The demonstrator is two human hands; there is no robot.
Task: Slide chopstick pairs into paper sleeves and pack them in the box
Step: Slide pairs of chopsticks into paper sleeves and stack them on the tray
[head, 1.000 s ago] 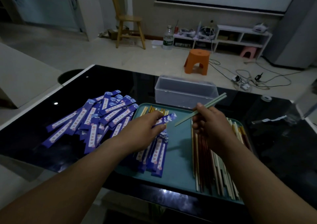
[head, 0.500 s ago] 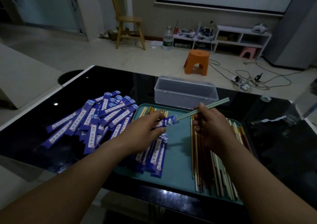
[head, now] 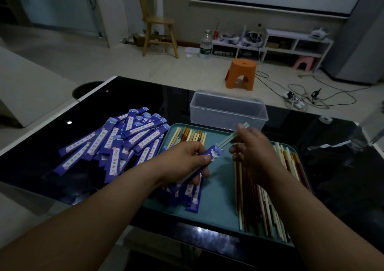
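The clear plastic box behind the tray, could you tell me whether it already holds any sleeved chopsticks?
No, the clear plastic box looks empty; nothing blue shows through its walls.

left hand [head: 182, 162]: fingers curled, gripping | right hand [head: 252, 148]: fingers pinched | forearms extended forward

A glossy black table [head: 145, 96] carries a teal tray [head: 216, 198]. Left of centre lies a heap of deep blue paper sleeves [head: 116, 139] with white label strips bearing small red marks. Loose chopsticks [head: 255, 204] at lower right are cream, reddish brown and amber. A clear box [head: 226, 110] sits behind; an orange stool [head: 242, 73] stands on the pale floor.
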